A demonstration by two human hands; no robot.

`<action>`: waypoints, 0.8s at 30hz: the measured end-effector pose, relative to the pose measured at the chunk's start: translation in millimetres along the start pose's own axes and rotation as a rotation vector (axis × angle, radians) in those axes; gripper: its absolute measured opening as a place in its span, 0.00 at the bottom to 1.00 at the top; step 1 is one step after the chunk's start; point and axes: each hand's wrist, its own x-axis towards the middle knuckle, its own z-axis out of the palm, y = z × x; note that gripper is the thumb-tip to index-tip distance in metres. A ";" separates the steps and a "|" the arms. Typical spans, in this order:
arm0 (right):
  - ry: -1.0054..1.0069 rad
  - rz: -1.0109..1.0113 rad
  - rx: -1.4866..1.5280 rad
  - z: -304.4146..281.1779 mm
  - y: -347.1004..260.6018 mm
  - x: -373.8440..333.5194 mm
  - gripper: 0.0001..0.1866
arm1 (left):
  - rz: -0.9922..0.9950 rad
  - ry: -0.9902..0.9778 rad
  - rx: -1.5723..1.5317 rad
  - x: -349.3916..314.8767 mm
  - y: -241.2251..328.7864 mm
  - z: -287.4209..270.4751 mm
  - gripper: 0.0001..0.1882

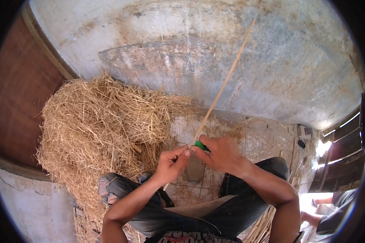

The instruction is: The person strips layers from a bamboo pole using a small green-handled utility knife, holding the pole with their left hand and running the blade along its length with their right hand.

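A long, thin bamboo strip [227, 77] runs slantwise from high in front of the wall down through my hands, and its lower end shows below my left wrist. My left hand [171, 165] pinches the strip between thumb and fingers. Close against it, my right hand [221, 154] is closed round a small tool with a green handle [201, 145]; its working end is hidden by my fingers. The fingertips of both hands almost meet in front of my knees. Below them a greyish block [195, 169] stands on the floor between my legs.
A big heap of straw [105, 121] lies at left against the stained wall [182, 36], beside a brown wooden panel [20, 89]. Several loose strips [260, 227] lie by my right leg. A small dark object [301, 143] rests at right. Another person's leg [337, 216] shows lower right.
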 end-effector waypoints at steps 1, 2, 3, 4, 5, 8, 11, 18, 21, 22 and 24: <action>0.013 0.015 -0.002 0.6 0.1 0.8 0.18 | -0.004 0.011 0.001 0.1 2.5 0.5 0.18; 0.025 0.030 -0.003 0.8 1.1 1.3 0.18 | -0.009 0.022 0.002 -0.4 5.2 1.2 0.17; 0.074 0.084 -0.002 -0.5 5.0 3.4 0.18 | -0.024 0.012 0.021 -1.7 9.2 1.4 0.17; 0.123 0.139 -0.001 -2.0 11.9 6.9 0.18 | -0.039 0.002 0.039 -3.4 13.4 1.0 0.17; 0.173 0.193 0.000 -6.3 18.0 10.0 0.18 | -0.055 -0.009 0.058 -4.3 16.0 1.7 0.17; 0.292 0.236 0.096 -35.3 39.5 17.6 0.17 | -0.002 -0.038 0.132 -11.5 16.1 3.6 0.18; 0.456 0.318 0.113 -48.4 60.9 20.1 0.18 | 0.024 -0.088 0.134 -13.3 13.4 4.7 0.17; 0.888 0.459 0.263 -116.5 143.4 9.4 0.25 | 0.199 -0.253 0.229 -30.5 30.3 1.6 0.17; 0.839 0.372 0.356 -105.0 120.3 -0.2 0.23 | 0.129 -0.155 0.095 -33.6 28.7 -2.9 0.17; 0.808 0.331 0.299 -90.7 99.2 -1.1 0.23 | 0.100 -0.114 0.058 -32.4 27.2 -4.1 0.17; 0.642 0.256 0.178 -66.0 56.0 -7.8 0.19 | 0.078 -0.057 0.023 -29.7 26.2 -5.8 0.17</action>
